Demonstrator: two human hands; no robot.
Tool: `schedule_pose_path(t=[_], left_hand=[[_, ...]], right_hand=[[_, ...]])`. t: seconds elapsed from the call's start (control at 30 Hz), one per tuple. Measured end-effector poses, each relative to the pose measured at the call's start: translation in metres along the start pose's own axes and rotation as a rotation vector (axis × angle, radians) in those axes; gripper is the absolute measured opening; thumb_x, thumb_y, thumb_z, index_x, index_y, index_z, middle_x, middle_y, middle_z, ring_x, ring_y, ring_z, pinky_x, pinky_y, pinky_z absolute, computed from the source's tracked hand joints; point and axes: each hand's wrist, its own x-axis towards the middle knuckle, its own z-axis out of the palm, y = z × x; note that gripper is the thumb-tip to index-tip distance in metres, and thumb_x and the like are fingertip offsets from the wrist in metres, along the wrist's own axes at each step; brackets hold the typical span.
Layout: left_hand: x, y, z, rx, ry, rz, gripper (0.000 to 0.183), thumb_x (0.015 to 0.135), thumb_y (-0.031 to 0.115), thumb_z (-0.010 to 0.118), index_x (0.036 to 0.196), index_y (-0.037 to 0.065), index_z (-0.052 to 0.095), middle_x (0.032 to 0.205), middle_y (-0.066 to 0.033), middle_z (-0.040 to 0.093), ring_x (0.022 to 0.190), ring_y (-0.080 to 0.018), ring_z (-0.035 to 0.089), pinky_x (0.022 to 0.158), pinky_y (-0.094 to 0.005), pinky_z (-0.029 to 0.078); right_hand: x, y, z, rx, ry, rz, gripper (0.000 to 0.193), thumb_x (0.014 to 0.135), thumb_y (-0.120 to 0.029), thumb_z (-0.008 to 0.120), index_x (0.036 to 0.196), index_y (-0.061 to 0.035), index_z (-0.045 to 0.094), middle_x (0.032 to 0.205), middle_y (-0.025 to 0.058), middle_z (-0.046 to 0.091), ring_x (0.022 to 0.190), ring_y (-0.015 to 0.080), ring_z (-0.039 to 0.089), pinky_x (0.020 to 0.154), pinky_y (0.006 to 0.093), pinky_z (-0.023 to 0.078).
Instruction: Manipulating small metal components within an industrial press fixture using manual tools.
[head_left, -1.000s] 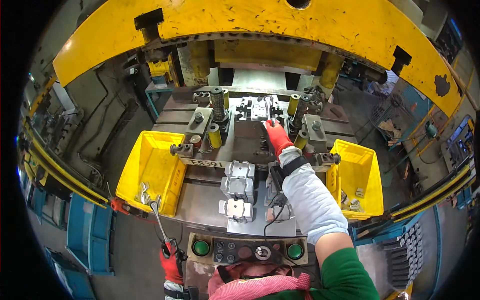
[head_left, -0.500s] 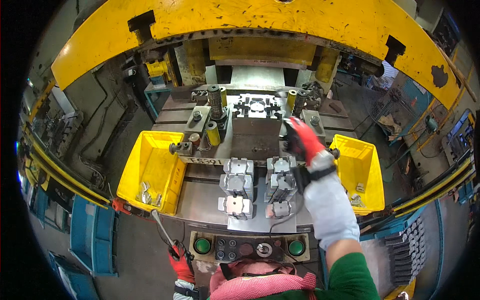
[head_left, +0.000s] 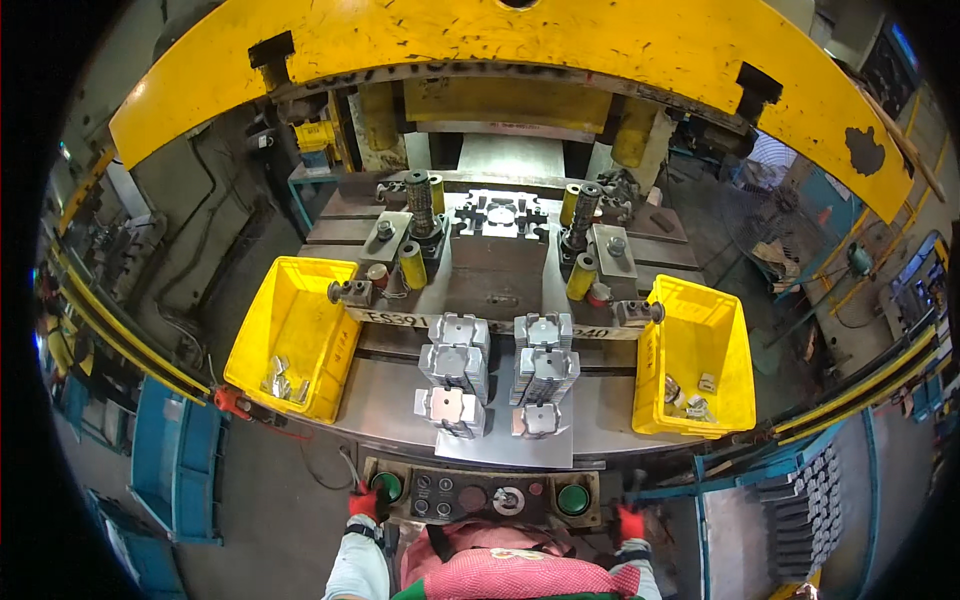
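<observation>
At the left end of the control panel (head_left: 450, 497), my red-gloved left hand (head_left: 366, 502) is closed around a thin metal rod-like tool (head_left: 349, 464), right beside the left green button (head_left: 388, 486). The glove overlaps the button's edge; whether it presses is hidden. My red-gloved right hand (head_left: 630, 522) is low, just right of the panel, near the right green button (head_left: 573, 499); its fingers are smeared by motion. Ahead of both hands, stacks of stamped metal plates (head_left: 455, 365) stand in two columns on a metal sheet (head_left: 500, 452). Behind them a metal part lies on the press die (head_left: 500, 213).
Yellow bins (head_left: 245, 345) (head_left: 742, 340) holding a few small metal pieces flank the stacks. Guide posts (head_left: 418, 205) rise beside the die. The yellow press beam (head_left: 500, 45) spans above. Rows of metal parts (head_left: 800, 515) lie at lower right.
My right hand has drawn back from beside the die to the right of the control panel. My left hand has moved up to the left green button with the metal rod-like tool.
</observation>
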Motion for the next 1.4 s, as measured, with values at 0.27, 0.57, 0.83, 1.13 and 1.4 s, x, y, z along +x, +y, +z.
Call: schedule_pose_path(t=[0.27, 0.57, 0.83, 1.13, 1.4], left_hand=[[0.032, -0.007, 0.013, 0.519, 0.218, 0.071, 0.101, 0.046, 0.047, 0.076, 0.12, -0.004, 0.03, 0.114, -0.0244, 0.044, 0.105, -0.0339, 0.045, 0.088, -0.0362, 0.037], [-0.013, 0.032, 0.017, 0.326, 0.255, 0.02, 0.09, 0.048, 0.028, 0.077, 0.115, -0.005, 0.028, 0.11, -0.0215, 0.048, 0.1, -0.0315, 0.049, 0.081, -0.0351, 0.04], [-0.001, 0.024, 0.013, 0.38, 0.214, 0.027, 0.08, 0.05, 0.024, 0.076, 0.112, -0.003, 0.034, 0.109, -0.0193, 0.047, 0.103, -0.0323, 0.046, 0.084, -0.0331, 0.038], [-0.015, 0.05, 0.015, 0.403, 0.128, -0.06, 0.089, 0.052, 0.029, 0.076, 0.119, -0.004, 0.027, 0.118, -0.0187, 0.043, 0.111, -0.0264, 0.041, 0.089, -0.0298, 0.034], [0.001, -0.022, -0.03, -0.151, 0.315, -0.165, 0.066, 0.072, 0.036, 0.061, 0.121, 0.002, 0.033, 0.107, -0.0191, 0.05, 0.092, -0.0277, 0.052, 0.069, -0.0359, 0.045]], right_hand=[[0.02, 0.014, 0.063, -0.551, -0.294, 0.252, 0.105, 0.047, -0.036, 0.078, 0.123, 0.0092, 0.021, 0.108, 0.0196, 0.051, 0.102, 0.0287, 0.049, 0.084, 0.0303, 0.04], [0.019, 0.019, 0.062, -0.589, -0.198, 0.179, 0.069, 0.045, -0.037, 0.077, 0.09, 0.0037, 0.045, 0.09, 0.022, 0.056, 0.089, 0.0336, 0.054, 0.073, 0.0386, 0.044], [0.018, 0.017, 0.067, -0.564, -0.194, 0.179, 0.067, 0.045, -0.03, 0.077, 0.092, 0.0004, 0.04, 0.086, 0.0208, 0.057, 0.085, 0.036, 0.055, 0.071, 0.0392, 0.045], [0.016, 0.008, 0.061, -0.535, -0.211, 0.255, 0.082, 0.043, -0.04, 0.078, 0.101, 0.0037, 0.042, 0.099, 0.0216, 0.053, 0.094, 0.0326, 0.052, 0.078, 0.0371, 0.043], [0.028, 0.053, 0.05, -0.455, -0.163, -0.023, 0.054, 0.064, -0.038, 0.065, 0.094, 0.0043, 0.049, 0.084, 0.016, 0.056, 0.075, 0.0268, 0.054, 0.064, 0.0376, 0.044]])
